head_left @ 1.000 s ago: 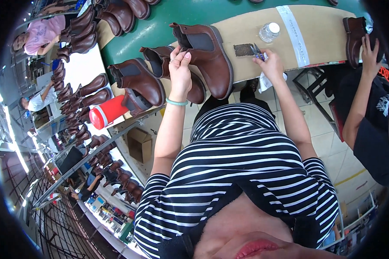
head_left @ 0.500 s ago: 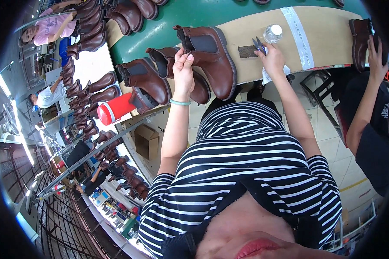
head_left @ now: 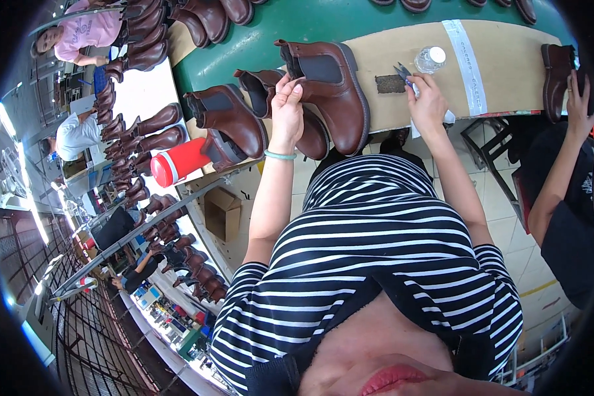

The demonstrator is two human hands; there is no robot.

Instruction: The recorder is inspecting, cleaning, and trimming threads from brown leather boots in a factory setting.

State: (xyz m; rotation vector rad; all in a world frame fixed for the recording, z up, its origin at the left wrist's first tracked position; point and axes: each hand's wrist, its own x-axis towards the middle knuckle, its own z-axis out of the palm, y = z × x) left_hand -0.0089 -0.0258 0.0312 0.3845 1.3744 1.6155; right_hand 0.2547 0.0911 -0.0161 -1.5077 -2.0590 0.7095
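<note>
A brown ankle boot [head_left: 342, 99] with a dark elastic side panel stands on the cardboard-covered bench. Against its left edge, my left hand [head_left: 287, 112] is closed in a pinch; whatever lies between the fingertips is too small to make out. Partly behind that hand is a second brown boot [head_left: 313, 137]. My right hand [head_left: 429, 102] grips small scissors [head_left: 403, 70], their blades spread and pointing away from me. The handles are mostly hidden by my fingers. Beside the blades lies a dark rectangular patch [head_left: 390, 84].
A clear bottle with white cap [head_left: 431, 58] stands beyond my right hand. More boots [head_left: 234, 125] and a red flask [head_left: 178, 162] are at left. White printed tape [head_left: 465, 66] crosses the cardboard [head_left: 508, 72]. At far right, a co-worker's hand [head_left: 579, 99] touches another boot [head_left: 556, 82].
The whole view has shifted slightly, so the bench sits lower in the picture. Both hands keep nearly the same places beside the boot and the dark patch, scissors still held.
</note>
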